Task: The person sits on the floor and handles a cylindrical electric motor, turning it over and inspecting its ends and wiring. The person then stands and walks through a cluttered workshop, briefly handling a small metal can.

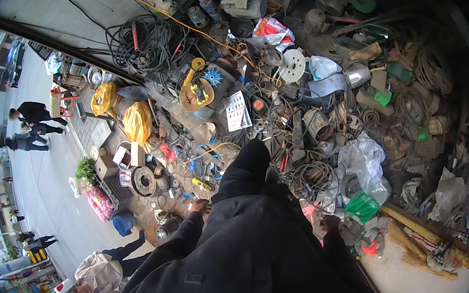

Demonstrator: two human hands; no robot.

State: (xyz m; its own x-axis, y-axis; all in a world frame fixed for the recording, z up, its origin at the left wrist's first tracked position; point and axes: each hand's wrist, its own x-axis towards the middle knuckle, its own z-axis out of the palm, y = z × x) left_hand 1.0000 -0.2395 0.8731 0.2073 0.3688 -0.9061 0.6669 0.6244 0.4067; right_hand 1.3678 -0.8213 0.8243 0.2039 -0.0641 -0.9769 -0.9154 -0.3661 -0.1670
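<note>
My left hand (pixel 200 206) hangs beside my dark coat, its fingers loosely apart and nothing seen in them. Nearest to it in the picture is a small yellow tool (pixel 201 184) on the littered ground. On the other side of the coat hangs my right hand (pixel 330 223), small and shadowed; its fingers are too dark to make out. Close by it are a green plastic piece (pixel 362 208) and clear plastic sheeting (pixel 364 165). Between the hands, my dark-clad leg (pixel 247 163) reaches toward coiled wire (pixel 312 178) and a printed sheet (pixel 239 112).
Scrap heaps ahead hold a yellow-handled machine (pixel 197 90), black cables (pixel 144 44) and a white reel (pixel 292 66). Yellow bags (pixel 138 122), a wheel rim (pixel 146 181) and a blue bucket (pixel 123 222) lie leftward. A person (pixel 102 275) is at lower left; a broom (pixel 415 250) lies right.
</note>
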